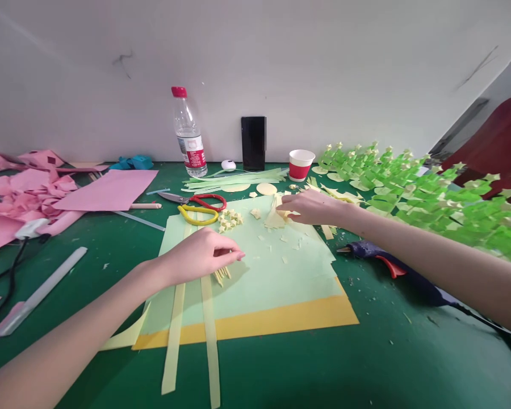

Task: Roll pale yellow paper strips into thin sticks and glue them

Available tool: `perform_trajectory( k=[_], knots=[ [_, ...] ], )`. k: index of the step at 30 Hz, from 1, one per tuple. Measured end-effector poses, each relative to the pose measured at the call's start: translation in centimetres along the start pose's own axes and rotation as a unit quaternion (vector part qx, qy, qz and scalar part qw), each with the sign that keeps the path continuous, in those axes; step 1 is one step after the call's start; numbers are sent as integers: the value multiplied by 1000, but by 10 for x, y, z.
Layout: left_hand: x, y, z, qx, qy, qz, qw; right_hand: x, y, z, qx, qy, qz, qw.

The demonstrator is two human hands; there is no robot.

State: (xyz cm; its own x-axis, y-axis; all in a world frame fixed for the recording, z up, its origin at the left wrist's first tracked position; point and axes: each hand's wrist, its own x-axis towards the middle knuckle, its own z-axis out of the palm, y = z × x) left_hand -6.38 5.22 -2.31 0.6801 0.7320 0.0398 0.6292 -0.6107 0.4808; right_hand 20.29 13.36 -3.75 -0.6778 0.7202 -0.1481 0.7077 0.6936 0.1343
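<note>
Right hand (310,207) at cream paper (273,220) — bottle label (192,151) illegibly small.

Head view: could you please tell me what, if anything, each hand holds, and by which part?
Nothing shows in the left hand; the right hand is at pale yellow paper pieces, but whether it grips any cannot be told.
</note>
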Motion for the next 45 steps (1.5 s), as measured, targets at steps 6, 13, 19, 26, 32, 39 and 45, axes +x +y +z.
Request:
perform_trajectory(
  k=[6,13,19,26,32,39,45],
  knots=[
    [-2,20,27,35,78,80,993,1,-3,5,30,16,24,999],
    [-18,51,69,154,191,242,939,-2,-3,2,126,87,50,987],
    [-23,58,69,245,223,357,874,-30,-12,-29,271,239,140,922],
    [-1,79,17,-139,248,38,958,-87,-69,-49,516,203,76,829],
    [20,90,12,-388,106,-62,913,-105,-93,-50,616,85,51,782],
    [21,89,23,-463,54,-84,881,-112,-87,-43,639,41,59,766],
    [24,89,23,-451,47,-120,883,-107,-88,-40,600,47,59,796]
  ],
)
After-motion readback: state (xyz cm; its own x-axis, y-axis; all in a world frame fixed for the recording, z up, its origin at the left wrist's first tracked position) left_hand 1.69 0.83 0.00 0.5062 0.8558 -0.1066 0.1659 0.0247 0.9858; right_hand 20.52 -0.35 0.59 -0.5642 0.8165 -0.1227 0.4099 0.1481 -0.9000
